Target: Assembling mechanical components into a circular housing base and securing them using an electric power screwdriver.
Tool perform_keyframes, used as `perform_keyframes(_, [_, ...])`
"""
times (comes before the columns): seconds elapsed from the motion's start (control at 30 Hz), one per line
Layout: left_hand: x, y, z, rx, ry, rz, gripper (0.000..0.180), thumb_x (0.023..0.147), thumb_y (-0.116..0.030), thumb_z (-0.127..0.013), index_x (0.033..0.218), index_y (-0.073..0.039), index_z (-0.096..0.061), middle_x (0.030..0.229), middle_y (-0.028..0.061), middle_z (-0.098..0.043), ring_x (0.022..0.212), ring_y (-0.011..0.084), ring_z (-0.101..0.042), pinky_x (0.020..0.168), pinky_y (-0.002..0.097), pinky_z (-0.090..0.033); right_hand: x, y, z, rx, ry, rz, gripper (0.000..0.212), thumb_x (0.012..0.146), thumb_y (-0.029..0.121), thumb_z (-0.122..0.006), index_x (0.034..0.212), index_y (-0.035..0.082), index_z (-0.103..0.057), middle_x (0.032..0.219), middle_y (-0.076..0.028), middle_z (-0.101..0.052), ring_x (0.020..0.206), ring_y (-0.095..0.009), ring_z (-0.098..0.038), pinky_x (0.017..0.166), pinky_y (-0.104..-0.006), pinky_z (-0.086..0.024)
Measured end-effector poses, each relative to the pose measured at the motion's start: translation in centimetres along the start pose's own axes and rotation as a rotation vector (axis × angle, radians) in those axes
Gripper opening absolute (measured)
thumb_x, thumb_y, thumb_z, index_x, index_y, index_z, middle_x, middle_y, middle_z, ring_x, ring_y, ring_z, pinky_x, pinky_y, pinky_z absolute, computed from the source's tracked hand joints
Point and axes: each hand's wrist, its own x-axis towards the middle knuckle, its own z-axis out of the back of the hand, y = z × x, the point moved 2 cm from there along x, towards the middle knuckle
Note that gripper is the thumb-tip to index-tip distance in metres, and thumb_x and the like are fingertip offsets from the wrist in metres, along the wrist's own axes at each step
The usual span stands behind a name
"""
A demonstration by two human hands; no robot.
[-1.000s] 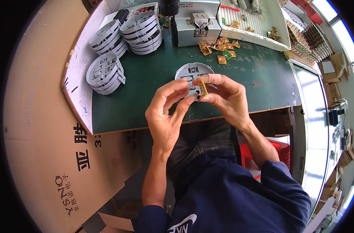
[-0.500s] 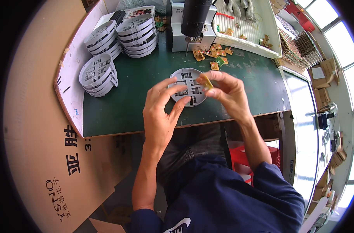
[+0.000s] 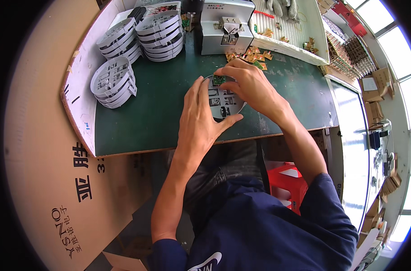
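Note:
A round grey plastic housing point(image 3: 218, 103) with several rectangular cutouts lies on the green bench top. My left hand point(image 3: 198, 108) curves round its left and near rim, fingers along the side and thumb at the near edge. Over the far part of the housing, my right hand point(image 3: 247, 83) pinches a small green circuit board point(image 3: 219, 80) between thumb and fingers. The board is at one of the far cutouts; whether it is fully seated cannot be told. My right hand hides part of the housing's right side.
Stacked grey housings point(image 3: 160, 38) stand at the back left, with another stack point(image 3: 113, 81) nearer. A grey box-shaped machine point(image 3: 214, 43) stands behind the housing, small circuit boards point(image 3: 255, 55) loose beside it. A white tray point(image 3: 300, 56) holds gloves and boards. Cardboard point(image 3: 38, 135) flanks the bench.
My right hand has brought the small board left and down onto the housing, turning its green face up. My left hand has closed round the housing's rim. The hanging black tool has shifted away up-left.

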Motion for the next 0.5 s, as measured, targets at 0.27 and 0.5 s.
perform_keyframes(0.27, [0.0, -0.2, 0.4, -0.004, 0.017, 0.022, 0.096, 0.073, -0.045, -0.091, 0.144, 0.003, -0.048, 0.151, 0.0246, -0.047, 0.136, 0.0410, -0.049, 0.110, 0.0479, -0.046, 0.4, -0.4, 0.0, -0.009, 0.019, 0.028, 0.032, 0.086, 0.006, -0.075, 0.118, 0.002, -0.072, 0.106, -0.015, -0.067, 0.095, -0.035, -0.069, 0.083, -0.0422, -0.057])
perform_keyframes(0.5, [0.1, -0.6, 0.3, 0.063, 0.049, 0.011, 0.089, 0.077, -0.046, -0.088, 0.141, 0.005, -0.054, 0.151, 0.0252, -0.045, 0.135, 0.0418, -0.049, 0.109, 0.0484, -0.047, 1.1, -1.6, 0.2, 0.022, 0.065, 0.084, 0.033, 0.085, 0.006, -0.077, 0.117, 0.003, -0.073, 0.104, -0.015, -0.068, 0.095, -0.033, -0.069, 0.084, -0.0407, -0.057])
